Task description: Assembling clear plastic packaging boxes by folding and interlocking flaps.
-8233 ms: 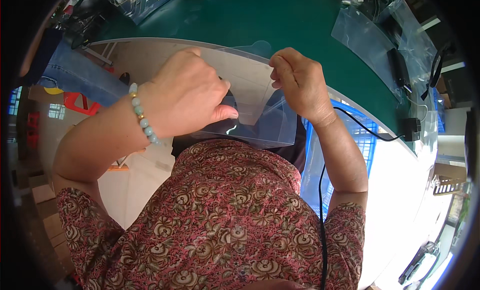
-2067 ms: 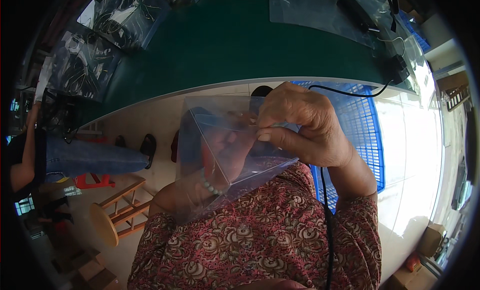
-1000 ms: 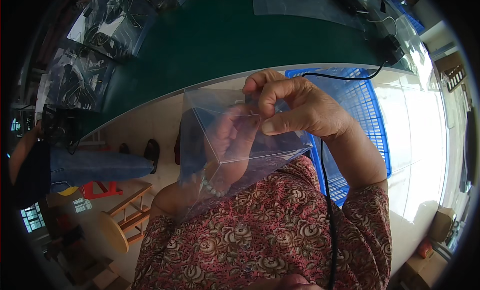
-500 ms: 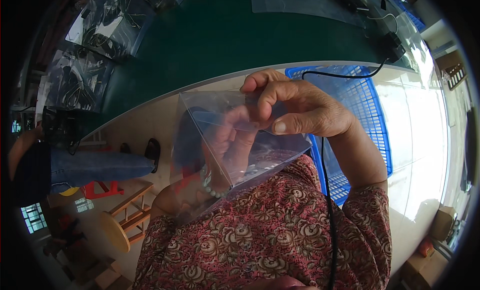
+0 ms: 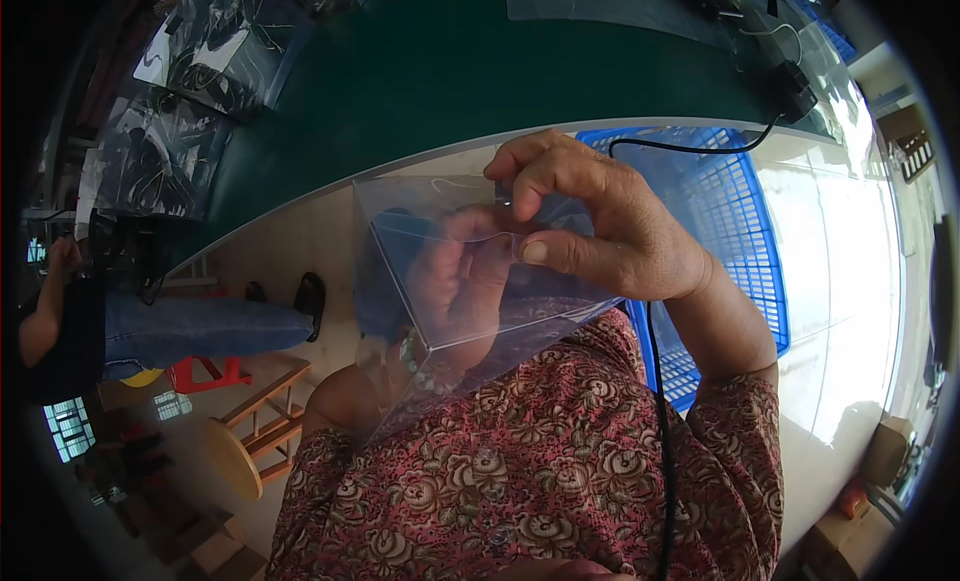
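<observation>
Between my hands is a clear plastic box [image 5: 400,291] with creased edges and thin flaps, tilted above my lap. My left hand [image 5: 462,271] shows through its clear walls, fingers curled and pinching the plastic near the upper flap; a pale bead bracelet circles that wrist. At the box's upper right edge, my right hand [image 5: 610,216] grips the plastic, thumb below and bent fingers above. Both thumbs are close together at the flap. Glare and the overlapping clear layers hide exactly where each fingertip presses.
Beyond the box lies a green tabletop [image 5: 400,91] with a pale edge. Clear bags of cables [image 5: 165,161] sit at its left. A blue plastic basket [image 5: 750,211] stands at the right, near a black cable [image 5: 690,153]. A wooden stool [image 5: 232,459] and a seated person [image 5: 210,321] are at left.
The box has turned slightly, its lower front corner moving up and left. My right thumb has moved left along the flap. The other person's hand has risen at the far left.
</observation>
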Demonstrator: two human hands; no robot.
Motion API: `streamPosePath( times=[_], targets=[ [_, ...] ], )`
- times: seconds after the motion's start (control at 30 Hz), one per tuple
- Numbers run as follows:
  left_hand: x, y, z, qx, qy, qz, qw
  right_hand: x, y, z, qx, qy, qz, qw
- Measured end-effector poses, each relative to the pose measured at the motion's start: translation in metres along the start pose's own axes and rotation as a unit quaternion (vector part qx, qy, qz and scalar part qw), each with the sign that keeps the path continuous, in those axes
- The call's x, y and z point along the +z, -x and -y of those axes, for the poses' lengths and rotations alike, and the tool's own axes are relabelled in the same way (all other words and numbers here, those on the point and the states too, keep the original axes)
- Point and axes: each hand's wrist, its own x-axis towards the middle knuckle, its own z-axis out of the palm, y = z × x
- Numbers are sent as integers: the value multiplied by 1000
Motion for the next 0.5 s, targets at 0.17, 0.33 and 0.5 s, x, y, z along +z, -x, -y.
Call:
streamPosePath(
  times=[0.17,0.33,0.5],
  targets=[
    [4,2,4,18,-4,-33,999,2,0,1,25,-70,-7,997],
    [5,0,3,0,-7,-10,1000,-3,3,-2,41,-81,-16,996],
    [3,-1,10,-25,-13,-5,1000,-10,16,-5,46,-95,-16,994]
  ],
)
